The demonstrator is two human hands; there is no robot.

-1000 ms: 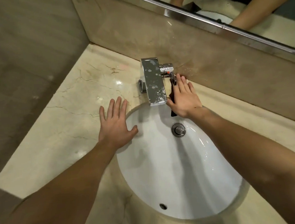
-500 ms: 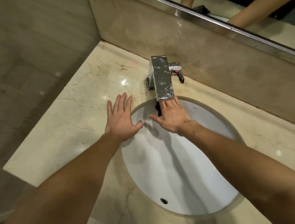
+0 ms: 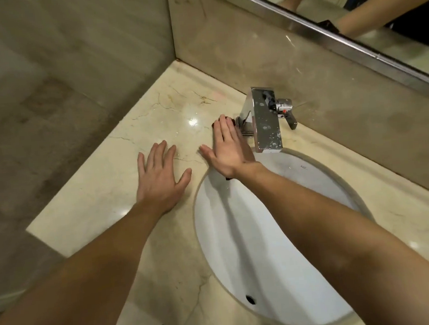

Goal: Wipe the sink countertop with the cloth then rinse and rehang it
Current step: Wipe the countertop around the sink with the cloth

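My right hand [image 3: 229, 149] lies flat with straight fingers on a dark cloth [image 3: 215, 124], pressing it onto the beige marble countertop [image 3: 138, 124] just left of the chrome faucet [image 3: 265, 118]. Only small dark edges of the cloth show, at the fingertips and under the wrist. My left hand [image 3: 159, 177] rests flat on the countertop to the left, fingers spread, holding nothing. The white oval sink [image 3: 266, 248] lies below and right of both hands.
The faucet's lever handle [image 3: 288, 114] sticks out to the right near the stone backsplash [image 3: 264, 63]. A wall [image 3: 72, 71] closes the counter's left end. A mirror [image 3: 376, 8] above reflects a person's arms. The counter's front edge runs at lower left.
My right hand with the cloth has swept from right of the faucet, past the front of the spout, to the counter left of it. The left hand stays flat on the counter.
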